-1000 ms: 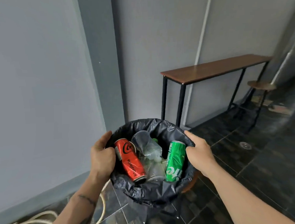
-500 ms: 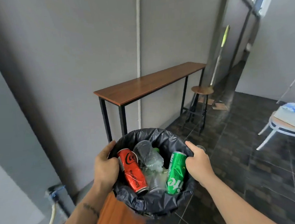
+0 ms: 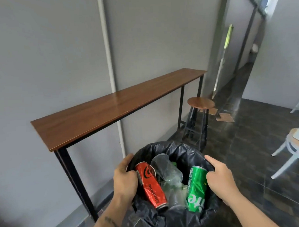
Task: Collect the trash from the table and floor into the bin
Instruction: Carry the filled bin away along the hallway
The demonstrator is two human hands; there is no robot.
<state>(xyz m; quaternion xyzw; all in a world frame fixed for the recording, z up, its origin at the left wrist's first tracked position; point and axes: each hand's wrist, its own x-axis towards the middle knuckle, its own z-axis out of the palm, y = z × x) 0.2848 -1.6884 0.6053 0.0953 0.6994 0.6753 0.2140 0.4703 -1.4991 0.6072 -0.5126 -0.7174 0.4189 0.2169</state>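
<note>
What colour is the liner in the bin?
Black; the bin liner shows clearly in the head view.

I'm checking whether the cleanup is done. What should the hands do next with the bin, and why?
Probably lower the bin to the floor by the table. Both hands grip its rim, the cans and cups are inside, and no trash shows on the tabletop.

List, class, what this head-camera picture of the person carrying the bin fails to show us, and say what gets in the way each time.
- Bottom of the bin: head view, cut off by the lower edge.
- What lies under the red can, green can and clear cups: covered by them.
- Fingers of the left hand and right hand: partly curled over the liner, out of sight.
- Floor under the table: mostly blocked by the tabletop.
- White chair: cut by the right edge.
</note>
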